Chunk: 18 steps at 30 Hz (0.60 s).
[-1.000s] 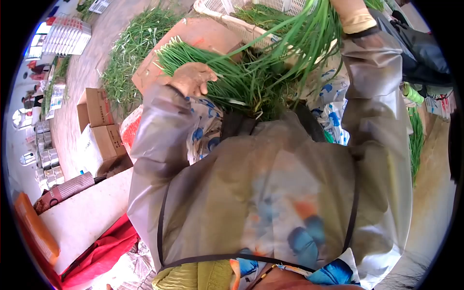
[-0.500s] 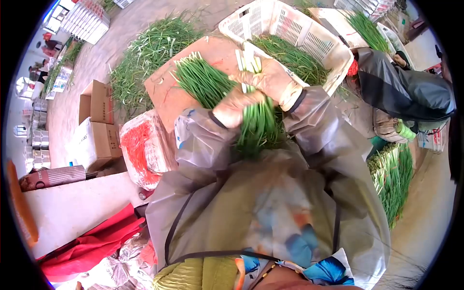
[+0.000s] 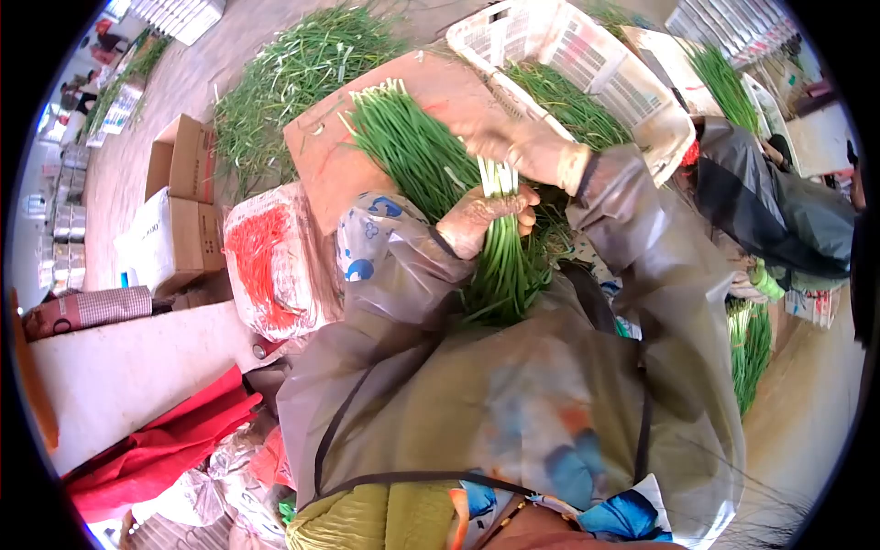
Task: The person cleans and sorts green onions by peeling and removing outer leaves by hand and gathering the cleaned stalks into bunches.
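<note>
My left hand (image 3: 478,220) is wrapped round a small bunch of garlic chives (image 3: 507,270). The white stem ends stick up above the fist, and the green leaves hang toward my lap. Just above those ends is my right hand (image 3: 530,151), gloved and smeared by motion, so its grip does not show. To the left of both hands a larger pile of garlic chives (image 3: 403,137) lies on a brown board (image 3: 316,151), white ends pointing away from me.
Behind the board stands a white plastic crate (image 3: 655,115) with loose greens inside. A heap of greens (image 3: 293,87) covers the floor at back left. Red ties (image 3: 261,261) lie on a wrapped bundle beside a cardboard box (image 3: 188,238). Another person's dark sleeve (image 3: 770,211) is at right.
My right hand has moved up and right, off the left hand. The left hand has come slightly down and right with the bunch, and the whole view has shifted a little.
</note>
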{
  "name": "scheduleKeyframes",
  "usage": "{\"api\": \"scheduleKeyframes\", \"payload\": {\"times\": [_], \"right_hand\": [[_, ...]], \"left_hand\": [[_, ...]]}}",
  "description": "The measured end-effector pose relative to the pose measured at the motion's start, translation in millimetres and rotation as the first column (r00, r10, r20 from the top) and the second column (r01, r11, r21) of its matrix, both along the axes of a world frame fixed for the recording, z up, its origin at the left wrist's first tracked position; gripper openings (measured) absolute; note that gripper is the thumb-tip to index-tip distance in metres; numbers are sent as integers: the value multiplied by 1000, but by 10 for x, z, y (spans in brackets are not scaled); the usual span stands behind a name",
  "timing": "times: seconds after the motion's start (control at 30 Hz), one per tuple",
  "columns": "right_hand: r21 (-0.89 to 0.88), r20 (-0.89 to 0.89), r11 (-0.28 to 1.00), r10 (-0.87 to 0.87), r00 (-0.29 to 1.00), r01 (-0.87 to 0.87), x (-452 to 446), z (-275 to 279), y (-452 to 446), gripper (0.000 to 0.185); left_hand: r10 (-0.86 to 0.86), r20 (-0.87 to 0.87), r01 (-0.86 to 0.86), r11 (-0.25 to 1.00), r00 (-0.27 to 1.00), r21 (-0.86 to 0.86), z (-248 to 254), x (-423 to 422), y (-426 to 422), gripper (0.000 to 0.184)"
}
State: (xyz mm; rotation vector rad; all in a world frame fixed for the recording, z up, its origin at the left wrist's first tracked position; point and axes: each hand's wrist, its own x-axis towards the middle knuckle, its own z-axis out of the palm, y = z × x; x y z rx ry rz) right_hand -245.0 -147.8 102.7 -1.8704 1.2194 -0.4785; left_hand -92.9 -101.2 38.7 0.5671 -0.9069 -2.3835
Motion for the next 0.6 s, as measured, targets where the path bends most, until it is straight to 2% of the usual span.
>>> {"api": "scheduleKeyframes", "payload": {"times": [0.03, 0.1, 0.13, 0.17, 0.2, 0.23, 0.27, 0.3, 0.33, 0.37, 0.4, 0.43, 0.5, 0.53, 0.57, 0.6], "right_hand": [[-39, 138, 990, -125, 982, 132, -20, -135, -78, 46], [-22, 504, 963, -222, 835, 269, -59, -254, -82, 45], [232, 513, 965, -228, 827, 121, 11, -308, -45, 48], [233, 484, 965, -220, 847, 117, 125, -469, 109, 52], [234, 454, 966, -211, 866, 113, 239, -630, 263, 56], [-26, 380, 971, -209, 901, 236, 408, -971, 461, 60], [35, 386, 958, -277, 880, 286, 554, -1123, 605, 62], [99, 386, 937, -346, 855, 335, 665, -1230, 661, 65], [102, 388, 939, -341, 856, 328, 720, -1311, 597, 65], [211, 367, 922, -384, 847, 326, 768, -1380, 523, 62], [319, 343, 891, -426, 837, 323, 813, -1441, 444, 60], [350, 328, 882, -431, 841, 316, 841, -1401, 290, 57], [322, 292, 885, -430, 854, 336, 959, -1422, -79, 51], [224, 271, 894, -441, 856, 389, 1028, -1358, -260, 47], [262, 290, 885, -452, 843, 385, 1089, -1369, -470, 45], [300, 324, 874, -471, 821, 383, 1163, -1478, -693, 45]], "left_hand": [[68, -61, -67, 998, 996, 22, -90, -4, -35, 27], [229, -99, -228, 973, 968, 26, -143, 37, -156, 25], [332, -104, -329, 943, 937, 51, -209, 67, -222, 22], [457, -107, -429, 879, 883, 210, -168, 102, -286, 20], [516, -111, -474, 838, 849, 272, -275, 163, -417, 19], [573, -113, -512, 791, 812, 334, -460, 250, -583, 18], [539, -268, -423, 820, 799, 385, -650, 379, -733, 20], [544, -282, -420, 815, 790, 399, -786, 483, -816, 21], [588, -176, -475, 767, 789, 431, -853, 534, -879, 21], [622, -67, -531, 714, 780, 456, -919, 585, -943, 20], [620, -78, -525, 719, 781, 455, -1034, 661, -1054, 21], [658, -15, -612, 710, 753, 348, -984, 692, -1130, 30], [680, -156, -569, 699, 716, 433, -882, 856, -1327, 35], [726, -340, -479, 664, 598, 575, -961, 931, -1475, 36], [763, 20, -736, 616, 646, 281, -854, 1014, -1461, 35], [753, 152, -763, 601, 641, 240, -1088, 1202, -1617, 32]]}}
